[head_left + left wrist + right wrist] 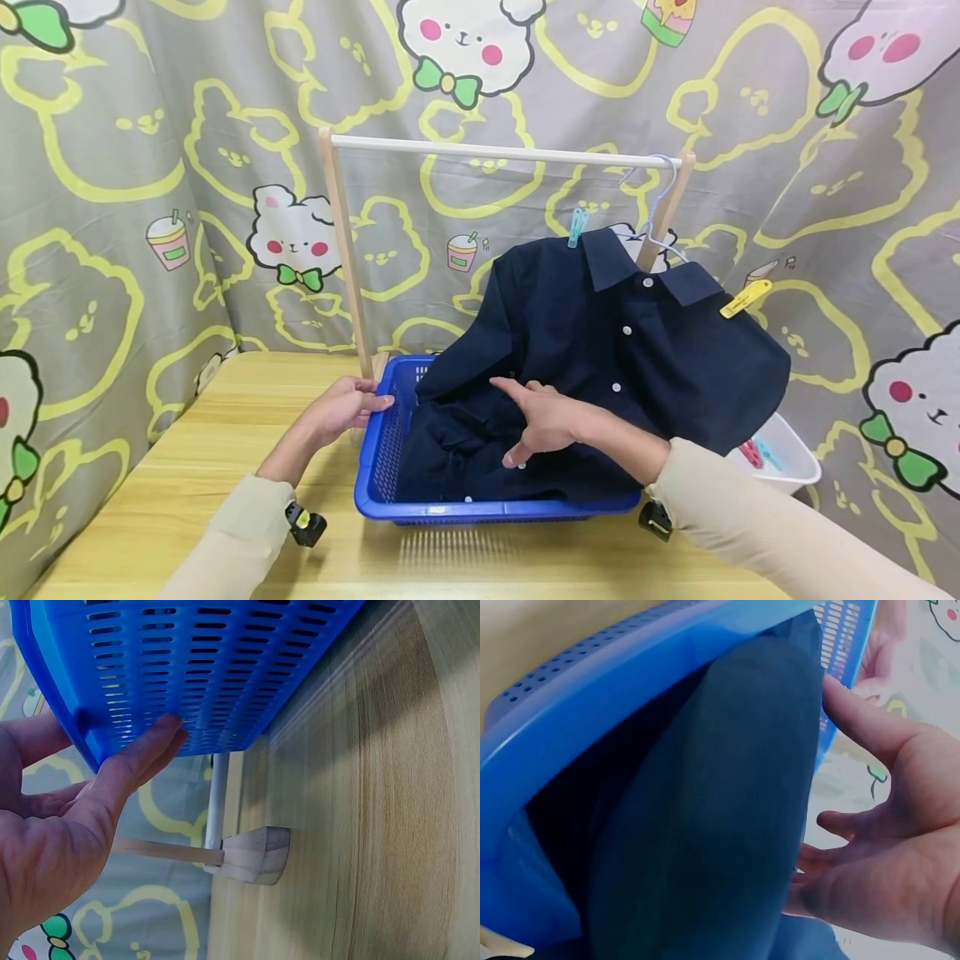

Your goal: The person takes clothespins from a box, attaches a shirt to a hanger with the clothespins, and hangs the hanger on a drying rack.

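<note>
A navy button-up shirt (562,333) hangs on a pale blue wire hanger (660,200) at the rack's right end, and its lower part lies bunched in a blue plastic basket (363,475). A blue clothespin (577,227) sits on one shoulder, a yellow clothespin (746,298) on the other. At the basket's left rim, my left hand (341,412) grips the edge; in the left wrist view its fingers (150,746) lie along the slotted wall. My right hand (551,421) is over the shirt front, index finger extended and thumb spread, close against the dark cloth in the right wrist view.
A rack with a white rail (480,150) and wooden posts (347,258) stands behind the basket on the wooden table (285,383). Right of the basket, a white tub (798,462) with red and blue clothespins is partly hidden by the shirt. Patterned curtain (247,100) surrounds the table.
</note>
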Motion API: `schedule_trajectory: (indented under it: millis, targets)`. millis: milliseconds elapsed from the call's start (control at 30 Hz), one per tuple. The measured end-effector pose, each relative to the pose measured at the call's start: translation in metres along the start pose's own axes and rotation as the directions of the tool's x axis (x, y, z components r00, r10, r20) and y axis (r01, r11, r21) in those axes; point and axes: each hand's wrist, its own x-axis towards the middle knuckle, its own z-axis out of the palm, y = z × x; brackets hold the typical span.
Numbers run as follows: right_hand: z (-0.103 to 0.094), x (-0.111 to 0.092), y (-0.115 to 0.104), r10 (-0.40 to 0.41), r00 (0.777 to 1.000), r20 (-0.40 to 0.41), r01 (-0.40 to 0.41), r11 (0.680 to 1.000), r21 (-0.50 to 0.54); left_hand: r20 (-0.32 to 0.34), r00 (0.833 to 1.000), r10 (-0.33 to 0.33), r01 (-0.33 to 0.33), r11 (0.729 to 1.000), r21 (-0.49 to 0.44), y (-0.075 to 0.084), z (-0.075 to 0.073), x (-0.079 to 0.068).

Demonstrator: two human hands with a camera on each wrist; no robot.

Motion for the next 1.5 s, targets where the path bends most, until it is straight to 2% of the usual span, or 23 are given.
schedule_trajectory:
  millis: [167, 367, 467, 600, 733, 867, 967, 1233, 1400, 1500]
  targets:
    - [0.009, 0.007, -0.012, -0.004, 0.998, 0.055, 0.008, 0.998, -0.065, 0.000, 1.000, 0.005, -0.005, 1.000, 0.000, 0.000, -0.001, -0.001]
    - [0.021, 0.009, -0.028, 0.044, 0.996, 0.082, -0.028, 0.982, -0.184, 0.003, 1.000, 0.012, -0.013, 1.000, 0.009, 0.000, -0.001, 0.000]
    - [0.030, 0.011, -0.032, 0.078, 0.994, 0.074, -0.053, 0.956, -0.289, -0.002, 1.000, 0.008, -0.008, 1.000, 0.009, 0.000, -0.002, 0.000]
    - [0.045, 0.021, -0.029, 0.132, 0.989, 0.061, -0.094, 0.900, -0.425, 0.002, 1.000, 0.004, -0.004, 1.000, 0.006, 0.000, -0.001, 0.001]
    - [0.054, 0.031, -0.025, 0.170, 0.984, 0.045, -0.127, 0.862, -0.490, 0.009, 1.000, 0.005, -0.005, 1.000, 0.005, -0.002, -0.001, 0.002]
    - [0.056, 0.039, -0.024, 0.211, 0.977, 0.035, -0.165, 0.848, -0.504, 0.011, 1.000, 0.007, -0.007, 1.000, 0.007, -0.002, -0.001, 0.002]
    - [0.061, 0.050, -0.018, 0.250, 0.968, 0.030, -0.202, 0.843, -0.499, 0.013, 1.000, 0.007, -0.007, 1.000, 0.009, -0.002, -0.002, 0.001]
    - [0.074, 0.080, -0.001, 0.340, 0.940, 0.031, -0.274, 0.805, -0.526, 0.031, 0.999, 0.016, -0.017, 1.000, 0.019, -0.002, -0.001, 0.001]
    - [0.073, 0.075, -0.007, 0.354, 0.935, 0.026, -0.292, 0.808, -0.512, 0.033, 0.999, 0.014, -0.015, 0.999, 0.030, -0.003, -0.001, 0.000]
    - [0.068, 0.066, -0.013, 0.367, 0.929, 0.049, -0.292, 0.807, -0.513, 0.034, 0.999, 0.012, -0.013, 1.000, 0.023, -0.003, -0.001, 0.001]
